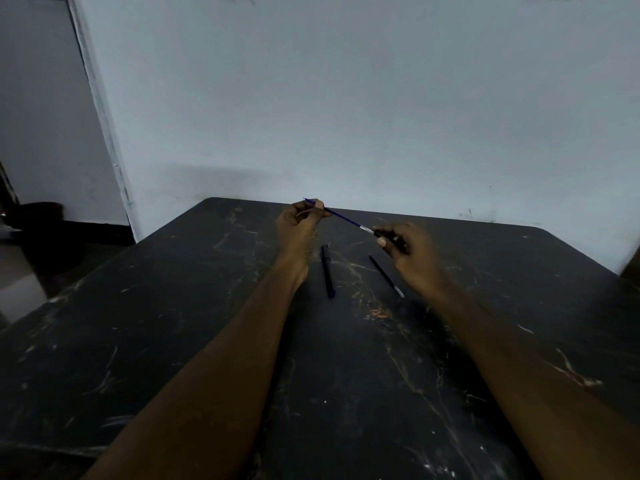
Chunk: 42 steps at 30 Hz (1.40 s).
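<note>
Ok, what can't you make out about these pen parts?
Head view:
- Blue refill: its stretch inside the left hand is covered by fingers.
- Dark piece in the right hand: mostly hidden by fingers, unidentifiable.
- Black pen and thin refill on the table: too small and dim for detail.

The right grip (412, 252) hides most of the black pen barrel (378, 233); the left grip (299, 225) covers part of the blue refill (343, 218). The bench (173, 341) runs off the near and left edges.
</note>
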### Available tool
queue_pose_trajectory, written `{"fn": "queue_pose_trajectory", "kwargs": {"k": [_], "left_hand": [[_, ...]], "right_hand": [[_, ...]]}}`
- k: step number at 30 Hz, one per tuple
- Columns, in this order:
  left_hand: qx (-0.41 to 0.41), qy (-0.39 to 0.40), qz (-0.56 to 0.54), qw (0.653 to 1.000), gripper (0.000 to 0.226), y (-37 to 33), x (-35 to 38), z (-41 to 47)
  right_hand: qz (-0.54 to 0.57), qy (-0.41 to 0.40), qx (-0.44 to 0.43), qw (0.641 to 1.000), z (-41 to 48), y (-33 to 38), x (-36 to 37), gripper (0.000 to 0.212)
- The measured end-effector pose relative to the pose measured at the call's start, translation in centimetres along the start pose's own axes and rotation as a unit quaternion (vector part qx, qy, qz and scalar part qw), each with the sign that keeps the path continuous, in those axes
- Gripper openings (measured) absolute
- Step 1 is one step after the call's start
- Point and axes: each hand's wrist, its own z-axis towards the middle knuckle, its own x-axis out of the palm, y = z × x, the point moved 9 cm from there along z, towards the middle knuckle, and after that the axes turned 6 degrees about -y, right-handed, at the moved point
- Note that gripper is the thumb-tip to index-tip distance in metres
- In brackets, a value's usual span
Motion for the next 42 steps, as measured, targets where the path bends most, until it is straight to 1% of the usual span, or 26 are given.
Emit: {"fn": "queue_pose_trajectory", "kwargs": {"k": [5, 8, 12, 17, 21, 28, 32, 37, 42], "left_hand": [[0.006, 0.013, -0.003, 1.0, 0.025, 0.1, 0.2, 0.1], [0.011, 0.02, 0.009, 1.0, 0.022, 0.2, 0.2, 0.2], [0.016, 0.028, 0.009, 0.999, 0.024, 0.3, 0.4, 0.3], [0.02, 0.097, 0.045, 0.994, 0.016, 0.7, 2.1, -0.5], [0.021, 0.138, 0.064, 0.988, 0.009, 0.8, 2.9, -1.2], [0.036, 0.149, 0.066, 0.986, 0.022, 0.5, 3.1, -1.5], [0.052, 0.16, 0.081, 0.982, 0.02, 0.6, 3.3, -1.6], [0.053, 0.167, 0.076, 0.982, 0.016, 0.7, 3.3, -1.6], [0.066, 0.177, 0.073, 0.979, 0.021, 0.7, 3.5, -1.9]], "right_hand": [[-0.011, -0.012, 0.024, 1.0, 0.0, -1.2, 0.0, 0.017], [-0.007, -0.027, 0.016, 0.999, 0.0, -1.1, -0.2, 0.018], [0.01, -0.042, 0.021, 0.999, 0.0, -1.1, -0.7, 0.02], [0.004, -0.033, 0.019, 0.999, -0.2, -0.5, -0.1, 0.019], [0.039, -0.039, 0.064, 0.996, -0.3, -0.8, 0.2, 0.01], [0.035, -0.045, 0.059, 0.997, -0.5, -0.7, 0.2, 0.011], [0.032, -0.068, 0.043, 0.996, -0.6, -0.6, 0.1, 0.01], [0.037, -0.053, 0.047, 0.997, -0.6, -0.6, 0.8, 0.011], [0.024, -0.039, 0.051, 0.998, -0.7, -0.9, 1.1, 0.019]]}}
